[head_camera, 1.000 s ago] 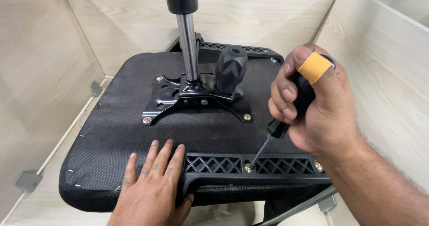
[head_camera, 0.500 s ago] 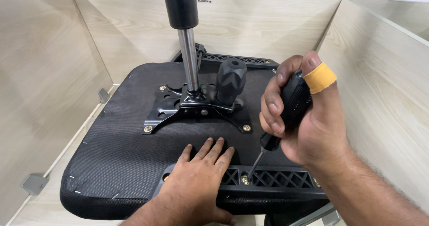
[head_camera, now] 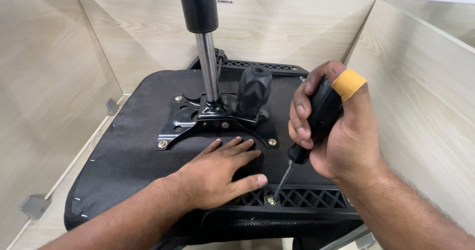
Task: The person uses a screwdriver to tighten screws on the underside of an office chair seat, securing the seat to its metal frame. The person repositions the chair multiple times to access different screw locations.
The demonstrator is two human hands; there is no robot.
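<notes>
Fingers (head_camera: 303, 112) of the right hand (head_camera: 341, 131) were curled fully closed around the black handle of a screwdriver (head_camera: 316, 124), with a yellow bandage (head_camera: 349, 83) wrapped on the thumb. The screwdriver's thin shaft slanted down and to the left, its tip seated on a brass-coloured screw (head_camera: 271, 200) in the black lattice bracket (head_camera: 297, 199) along the near edge of the upturned chair seat (head_camera: 128, 151). The left hand (head_camera: 217, 173) lay palm down on the seat's black fabric underside, fingers spread and flat, gripping nothing, its thumb just beside the screw. Behind the left hand, the black metal mounting plate (head_camera: 183, 126) was fixed to the seat by further brass-coloured screws, one (head_camera: 163, 144) at its near left corner and one (head_camera: 272, 142) at its near right. A gas lift cylinder (head_camera: 205, 47) rose upright from the plate, and a black ribbed knob (head_camera: 254, 89) stood just to its right. Light wooden panels (head_camera: 44, 72) enclosed the seat on three sides.
</notes>
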